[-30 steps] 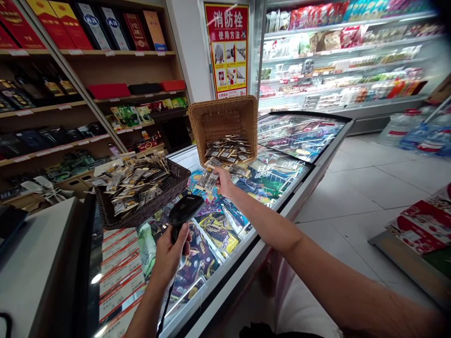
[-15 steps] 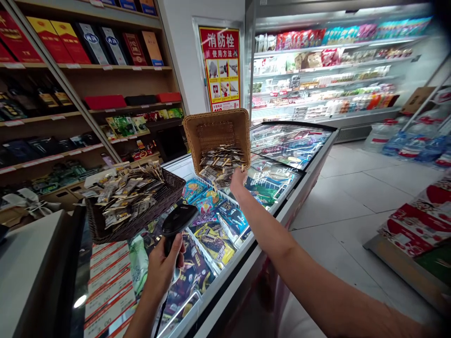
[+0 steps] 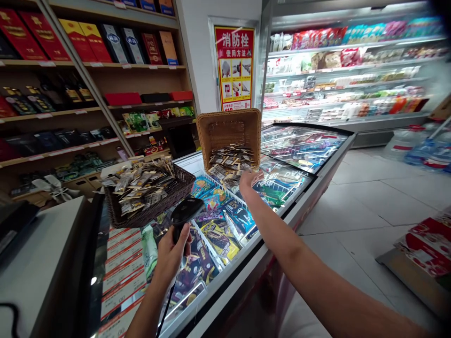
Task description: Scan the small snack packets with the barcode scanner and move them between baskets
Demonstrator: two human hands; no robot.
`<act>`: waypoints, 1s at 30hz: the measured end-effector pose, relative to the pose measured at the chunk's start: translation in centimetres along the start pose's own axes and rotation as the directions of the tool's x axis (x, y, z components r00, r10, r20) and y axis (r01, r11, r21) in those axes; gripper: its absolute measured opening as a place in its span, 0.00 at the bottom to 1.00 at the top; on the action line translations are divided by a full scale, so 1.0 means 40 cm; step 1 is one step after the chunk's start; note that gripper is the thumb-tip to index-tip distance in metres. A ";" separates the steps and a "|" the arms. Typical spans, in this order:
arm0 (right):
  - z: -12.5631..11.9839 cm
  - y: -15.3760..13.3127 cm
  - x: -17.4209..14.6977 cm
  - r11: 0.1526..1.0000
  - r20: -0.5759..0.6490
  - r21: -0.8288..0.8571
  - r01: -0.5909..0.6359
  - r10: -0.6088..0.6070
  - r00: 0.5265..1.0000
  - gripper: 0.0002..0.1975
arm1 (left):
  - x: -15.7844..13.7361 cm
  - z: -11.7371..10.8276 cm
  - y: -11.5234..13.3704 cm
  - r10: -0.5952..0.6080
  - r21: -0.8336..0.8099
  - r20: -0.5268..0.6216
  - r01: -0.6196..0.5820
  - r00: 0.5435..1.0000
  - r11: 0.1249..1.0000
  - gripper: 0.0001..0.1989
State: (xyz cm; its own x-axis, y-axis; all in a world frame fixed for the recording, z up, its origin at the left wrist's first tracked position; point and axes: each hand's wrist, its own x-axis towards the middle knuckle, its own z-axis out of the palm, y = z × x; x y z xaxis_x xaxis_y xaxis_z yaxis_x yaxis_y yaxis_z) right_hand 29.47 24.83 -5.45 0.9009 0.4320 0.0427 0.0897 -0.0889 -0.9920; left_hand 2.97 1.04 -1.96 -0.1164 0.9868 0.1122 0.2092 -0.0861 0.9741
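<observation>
In my left hand (image 3: 176, 249) is a black handheld barcode scanner (image 3: 186, 210), its head pointing up and right and its cable hanging down. My right hand (image 3: 251, 179) reaches to the front right corner of a tan wicker basket (image 3: 229, 117), fingers apart beside the small packets (image 3: 230, 162) heaped in it. The basket tilts toward me. To the left, a dark brown wicker basket (image 3: 141, 217) is piled with similar small flat packets (image 3: 144, 185). Both baskets rest on the glass-topped freezer (image 3: 243, 251), which holds bagged frozen goods.
Red-striped price labels (image 3: 121, 277) lie at the freezer's left, beside a pale counter (image 3: 52, 253). Shelves of boxes (image 3: 112, 43) stand at the back left. A lit refrigerated display (image 3: 338, 84) is behind. Bottled water (image 3: 405, 143) and red cartons (image 3: 426, 244) stand on the right-hand floor.
The view has turned slightly left, so everything sits further right. My right hand has turned and its fingers spread a little to the right. My left hand keeps the barcode scanner.
</observation>
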 end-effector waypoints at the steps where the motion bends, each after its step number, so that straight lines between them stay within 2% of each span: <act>1: -0.002 -0.001 -0.013 0.998 0.024 0.016 0.062 -0.063 0.998 0.30 | 0.001 0.000 -0.002 0.009 -0.008 -0.017 -0.009 1.000 1.000 0.30; 4: -0.003 -0.001 -0.072 0.964 0.168 0.088 0.250 -0.262 0.950 0.27 | 0.000 0.000 0.000 0.020 -0.031 -0.075 -0.022 0.997 0.999 0.29; 8: 0.013 -0.018 -0.180 0.905 0.397 0.175 0.386 -0.424 0.814 0.23 | 0.003 -0.006 0.007 0.021 -0.082 -0.173 -0.036 0.985 0.996 0.28; 13: 0.068 -0.093 -0.305 0.809 0.617 0.225 0.543 -0.549 0.563 0.17 | 0.013 -0.020 0.005 0.012 -0.128 -0.281 -0.050 0.960 0.990 0.30; 16: 0.114 -0.152 -0.363 0.742 0.703 0.203 0.639 -0.564 0.432 0.16 | 0.013 -0.030 0.008 0.011 -0.114 -0.310 -0.048 0.951 0.992 0.29; 19: 0.167 -0.204 -0.417 0.649 0.766 0.229 0.726 -0.580 0.277 0.14 | 0.013 -0.043 0.012 0.008 -0.077 -0.357 -0.038 0.934 0.996 0.29; 21: 0.207 -0.231 -0.453 0.634 0.812 0.250 0.731 -0.549 0.199 0.10 | 0.015 -0.053 0.014 -0.001 -0.075 -0.390 -0.031 0.921 0.997 0.29; 22: 0.229 -0.243 -0.472 0.661 0.840 0.243 0.710 -0.509 0.186 0.08 | 0.017 -0.058 0.015 -0.006 -0.085 -0.404 -0.031 0.915 0.996 0.29; 23: 0.251 -0.253 -0.491 0.713 0.872 0.214 0.668 -0.447 0.199 0.05 | 0.018 -0.064 0.016 -0.012 -0.099 -0.416 -0.032 0.909 0.995 0.29; 25: 0.296 -0.272 -0.528 0.862 0.934 0.077 0.501 -0.239 0.267 0.02 | 0.022 -0.073 0.020 -0.023 -0.123 -0.438 -0.035 0.899 0.992 0.30; 27: 0.338 -0.286 -0.562 0.976 0.950 -0.083 0.203 0.016 0.313 0.06 | 0.024 -0.080 0.023 -0.027 -0.130 -0.454 -0.037 0.890 0.991 0.30; 28: 0.356 -0.292 -0.577 0.990 0.944 -0.136 0.048 0.114 0.309 0.08 | 0.025 -0.082 0.024 -0.027 -0.132 -0.459 -0.038 0.888 0.991 0.30; 30: 0.382 -0.299 -0.599 0.974 0.942 -0.148 -0.174 0.192 0.275 0.11 | 0.025 -0.084 0.024 -0.031 -0.137 -0.460 -0.037 0.888 0.990 0.30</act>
State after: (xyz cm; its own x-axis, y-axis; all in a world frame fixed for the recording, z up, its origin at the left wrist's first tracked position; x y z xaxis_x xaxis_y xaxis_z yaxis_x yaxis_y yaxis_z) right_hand 0.32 29.25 3.57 -0.1355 0.9472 -0.2907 -0.0067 -0.2943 -0.9557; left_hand -0.19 1.50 -0.24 -0.5560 0.8156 0.1600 0.0779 -0.1405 0.9870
